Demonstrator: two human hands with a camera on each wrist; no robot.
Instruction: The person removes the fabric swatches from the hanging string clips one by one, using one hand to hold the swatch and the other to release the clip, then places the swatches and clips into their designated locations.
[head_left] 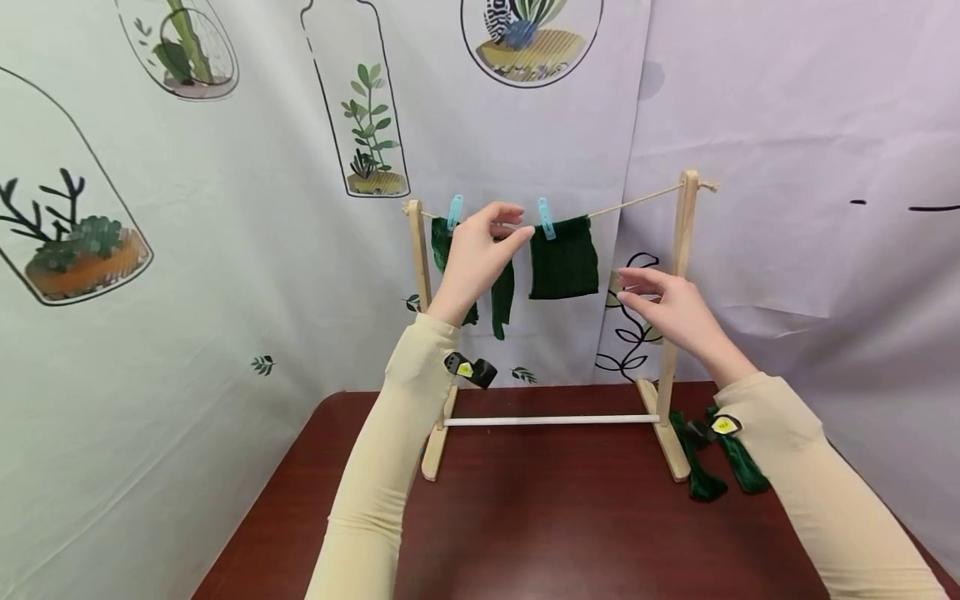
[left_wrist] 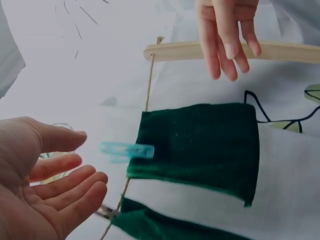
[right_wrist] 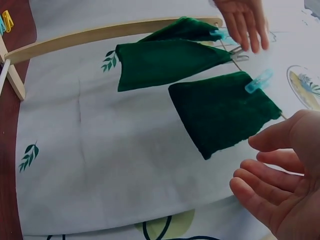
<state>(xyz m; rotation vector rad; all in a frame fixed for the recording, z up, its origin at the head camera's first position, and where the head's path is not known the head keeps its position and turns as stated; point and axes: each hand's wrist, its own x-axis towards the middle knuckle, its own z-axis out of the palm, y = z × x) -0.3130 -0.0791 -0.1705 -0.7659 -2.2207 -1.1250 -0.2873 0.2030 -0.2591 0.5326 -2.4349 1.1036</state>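
Observation:
A dark green cloth hangs from the rope under a blue clothespin. Left of it, more green cloth hangs, partly hidden by my left hand; another blue clothespin is there, and a greyish clip shows in the right wrist view. My left hand, fingers relaxed, hovers near the square cloth's clothespin and holds nothing. Beside the right post, my right hand hangs in the air with fingers apart and nothing between them.
The wooden frame's white lower bar runs between its two feet above the dark red table. Green cloth pieces lie by the right foot, under my right forearm. Yellow and blue clothespins show at the right wrist view's top left.

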